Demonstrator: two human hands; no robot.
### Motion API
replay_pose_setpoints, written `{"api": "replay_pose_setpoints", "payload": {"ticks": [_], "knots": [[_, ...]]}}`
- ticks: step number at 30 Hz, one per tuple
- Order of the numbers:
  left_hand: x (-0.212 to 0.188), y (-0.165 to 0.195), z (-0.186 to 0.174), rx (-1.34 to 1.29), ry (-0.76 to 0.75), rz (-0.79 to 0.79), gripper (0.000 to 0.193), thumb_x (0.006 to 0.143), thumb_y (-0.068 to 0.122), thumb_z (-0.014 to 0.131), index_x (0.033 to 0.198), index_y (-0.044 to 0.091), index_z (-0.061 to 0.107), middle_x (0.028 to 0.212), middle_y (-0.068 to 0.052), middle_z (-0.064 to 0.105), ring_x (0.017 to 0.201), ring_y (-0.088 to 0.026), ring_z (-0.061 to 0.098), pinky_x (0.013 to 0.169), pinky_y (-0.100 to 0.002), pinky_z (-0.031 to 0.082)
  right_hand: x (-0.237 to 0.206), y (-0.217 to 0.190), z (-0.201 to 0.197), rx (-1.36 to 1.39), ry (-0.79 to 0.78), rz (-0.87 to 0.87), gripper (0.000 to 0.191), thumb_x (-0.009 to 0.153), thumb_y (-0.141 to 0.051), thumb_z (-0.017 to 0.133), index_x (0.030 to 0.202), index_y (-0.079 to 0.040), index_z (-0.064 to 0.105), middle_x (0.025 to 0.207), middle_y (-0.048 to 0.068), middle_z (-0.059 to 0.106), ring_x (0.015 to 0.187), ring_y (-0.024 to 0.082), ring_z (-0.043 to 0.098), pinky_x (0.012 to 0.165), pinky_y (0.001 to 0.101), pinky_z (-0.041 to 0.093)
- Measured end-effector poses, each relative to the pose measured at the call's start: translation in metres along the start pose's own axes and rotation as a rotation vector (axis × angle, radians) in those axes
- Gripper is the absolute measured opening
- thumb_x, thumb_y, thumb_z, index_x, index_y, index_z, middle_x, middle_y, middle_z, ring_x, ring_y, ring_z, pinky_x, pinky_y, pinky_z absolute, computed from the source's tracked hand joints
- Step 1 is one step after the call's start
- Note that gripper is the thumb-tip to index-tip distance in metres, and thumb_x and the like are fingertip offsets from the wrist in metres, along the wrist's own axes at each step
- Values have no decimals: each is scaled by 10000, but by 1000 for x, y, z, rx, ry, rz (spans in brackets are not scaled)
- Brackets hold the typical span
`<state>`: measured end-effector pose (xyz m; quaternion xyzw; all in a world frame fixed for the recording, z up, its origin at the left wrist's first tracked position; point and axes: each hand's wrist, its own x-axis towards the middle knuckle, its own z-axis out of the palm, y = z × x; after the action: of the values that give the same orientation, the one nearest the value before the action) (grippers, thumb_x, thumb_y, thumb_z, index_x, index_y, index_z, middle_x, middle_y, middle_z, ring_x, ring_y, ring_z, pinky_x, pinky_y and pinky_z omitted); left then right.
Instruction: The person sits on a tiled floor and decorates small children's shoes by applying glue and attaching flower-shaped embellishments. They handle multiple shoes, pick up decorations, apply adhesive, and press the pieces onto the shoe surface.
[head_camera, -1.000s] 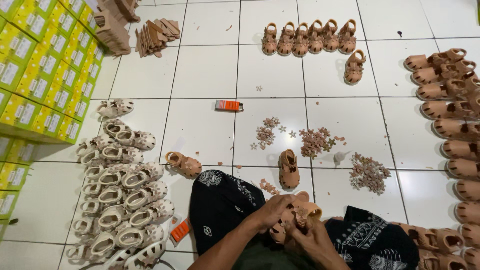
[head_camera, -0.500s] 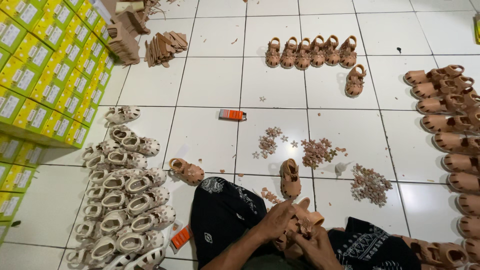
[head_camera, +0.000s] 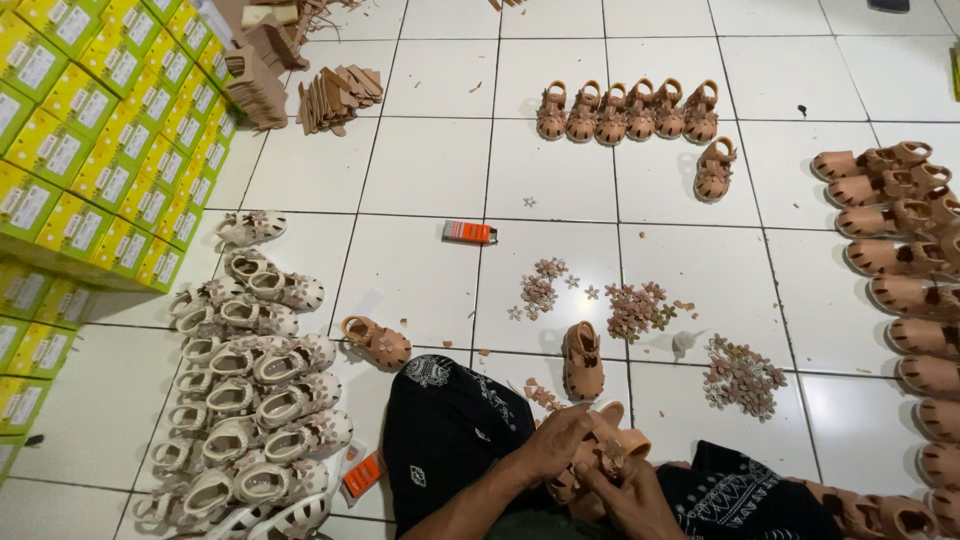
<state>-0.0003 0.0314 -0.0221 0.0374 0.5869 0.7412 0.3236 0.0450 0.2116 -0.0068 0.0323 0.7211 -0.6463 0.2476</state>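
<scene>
Since the earlier pictures both hands have drawn in a little closer over the lap, and the view has tipped so the row of sandals at the top sits lower. At the bottom of the view the left hand (head_camera: 560, 445) is curled shut around the tan sandal (head_camera: 612, 448), steadying it by the side, while the right hand (head_camera: 630, 495) closes under and against it, fingertips pinched at a small flower piece on its strap; held this way the upper faces the person. Just ahead of the hands a finished tan sandal (head_camera: 582, 360) stands on the tiled floor (head_camera: 420, 170), with three heaps of loose flower trims (head_camera: 635, 310) a short reach beyond, near enough to pick from. Left of the hands lies a crowded pile of cream sandals (head_camera: 250, 400); further left, stacked yellow-green boxes (head_camera: 90, 140) wall that side. Right of the hands a column of tan sandals (head_camera: 900, 260) runs along the edge. Open tiles remain ahead, around a small orange box (head_camera: 468, 232).
</scene>
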Motion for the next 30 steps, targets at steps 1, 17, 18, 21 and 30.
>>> {"api": "replay_pose_setpoints", "payload": {"ticks": [1, 17, 18, 21, 30], "knots": [[0, 1, -2, -1, -24, 10, 845, 976, 732, 392, 1296, -32, 558, 1178, -152, 625, 1112, -237, 631, 924, -386, 541, 0, 1, -3, -60, -29, 66, 307, 892, -257, 740, 983, 34, 775, 764, 73, 794, 682, 126, 724, 602, 295, 575], [18, -5, -8, 220, 48, 104, 814, 1081, 655, 250, 1364, -48, 550, 1299, -237, 622, 1205, -299, 635, 1025, -426, 540, 3, -57, -7, -296, 2, 87, 270, 922, -233, 727, 911, 35, 761, 664, 108, 690, 558, 168, 591, 478, 306, 433], [19, -1, -11, 153, 22, 80, 829, 1077, 651, 212, 1314, -39, 606, 1236, -245, 674, 1148, -306, 694, 1002, -422, 584, 6, -70, -12, -329, -44, 135, 305, 950, -252, 723, 932, 50, 759, 669, 139, 664, 557, 190, 551, 481, 317, 394], [16, 11, -7, -464, 183, -108, 688, 1013, 565, 148, 1426, 98, 438, 1255, -181, 646, 1104, -308, 671, 974, -500, 558, -10, -99, -29, -246, 259, -161, 387, 867, -179, 696, 1229, -51, 654, 1048, 36, 679, 734, 93, 690, 559, 237, 567], [10, 36, -3, -840, 200, 286, 574, 1111, 427, 257, 1443, 2, 454, 1363, -156, 588, 1236, -275, 606, 1100, -466, 501, -15, -87, 5, -96, 425, -245, 145, 941, -82, 724, 1067, -25, 769, 1003, 45, 704, 755, 78, 636, 605, 209, 511]]}}
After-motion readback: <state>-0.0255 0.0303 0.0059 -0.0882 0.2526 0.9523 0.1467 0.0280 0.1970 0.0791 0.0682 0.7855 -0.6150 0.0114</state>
